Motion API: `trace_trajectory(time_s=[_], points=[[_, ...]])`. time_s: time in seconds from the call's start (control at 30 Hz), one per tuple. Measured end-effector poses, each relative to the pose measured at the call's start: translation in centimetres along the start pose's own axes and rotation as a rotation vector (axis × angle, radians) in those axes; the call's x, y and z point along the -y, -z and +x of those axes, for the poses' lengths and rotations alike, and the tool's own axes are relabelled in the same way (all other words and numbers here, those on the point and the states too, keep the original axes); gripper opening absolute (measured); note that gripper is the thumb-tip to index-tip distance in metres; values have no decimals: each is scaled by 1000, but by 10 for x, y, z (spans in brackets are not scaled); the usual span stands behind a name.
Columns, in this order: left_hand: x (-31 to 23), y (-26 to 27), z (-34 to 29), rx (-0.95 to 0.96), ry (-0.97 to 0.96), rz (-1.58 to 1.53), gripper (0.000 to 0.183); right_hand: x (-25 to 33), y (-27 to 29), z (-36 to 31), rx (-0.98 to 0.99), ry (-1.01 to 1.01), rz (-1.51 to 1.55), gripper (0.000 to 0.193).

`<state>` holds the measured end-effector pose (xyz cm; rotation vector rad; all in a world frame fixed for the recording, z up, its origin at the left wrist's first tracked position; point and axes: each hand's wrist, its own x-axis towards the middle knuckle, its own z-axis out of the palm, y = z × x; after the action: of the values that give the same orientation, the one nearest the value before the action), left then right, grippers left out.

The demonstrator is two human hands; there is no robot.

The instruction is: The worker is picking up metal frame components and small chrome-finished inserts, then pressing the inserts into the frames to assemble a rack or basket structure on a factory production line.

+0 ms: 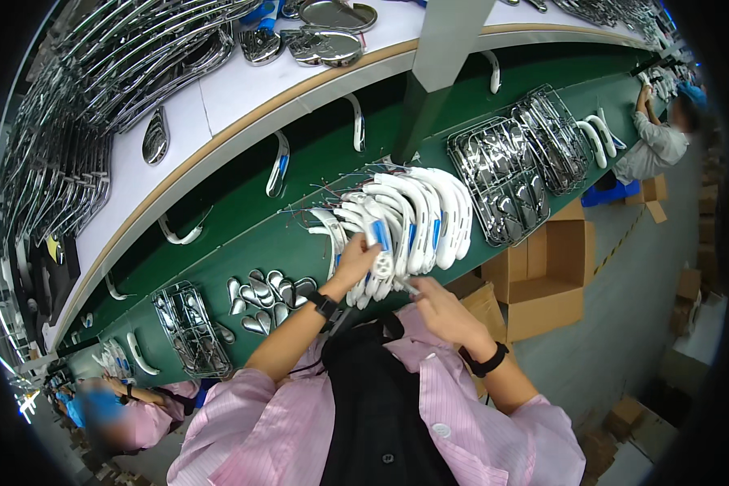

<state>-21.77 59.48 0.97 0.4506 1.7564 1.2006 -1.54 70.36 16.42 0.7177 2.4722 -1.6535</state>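
My left hand (356, 261) is closed around a white curved plastic handle (385, 261) with a blue patch on it and an open, ribbed end. My right hand (444, 312) is closed on a small thin grey tool (408, 285), whose kind I cannot make out; its tip is close to the handle's lower end. Beneath and beyond my hands lies a stack of similar white curved handles (447, 212), several with blue patches and thin wires at their far ends. Left of my left forearm, loose silver teardrop-shaped shells (261, 290) lie on the green bench.
Wire baskets (500, 240) of shiny parts stand at right, another wire basket (188, 328) at left. Single handles (278, 166) lie on the green belt beyond. A grey post (419, 113) rises behind the stack. Open cardboard boxes (547, 312) sit right. Co-workers are at both sides.
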Motion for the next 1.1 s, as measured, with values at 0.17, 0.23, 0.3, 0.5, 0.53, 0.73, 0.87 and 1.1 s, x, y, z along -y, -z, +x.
trace_trajectory(time_s=[0.17,0.23,0.3,0.5,0.53,0.73,0.87,1.1], points=[[-100,35,-61,205,117,-754,35,48,9,0,-318,70,227,45],[-134,39,-89,163,-8,-781,32,76,4,7,-435,212,231,52],[-151,38,-106,112,-48,-733,37,87,-6,18,-500,278,159,56],[-194,18,-153,-7,-369,-853,56,133,-13,21,-579,544,-28,49],[-192,19,-155,-11,-406,-860,56,134,-14,20,-574,560,-23,51],[-191,19,-165,-96,-500,-691,56,135,-16,11,-487,581,-5,58],[-193,24,-173,-49,-466,-750,50,140,-15,11,-499,623,9,48],[-201,16,-182,-56,-541,-743,47,130,-11,12,-30,107,400,31]])
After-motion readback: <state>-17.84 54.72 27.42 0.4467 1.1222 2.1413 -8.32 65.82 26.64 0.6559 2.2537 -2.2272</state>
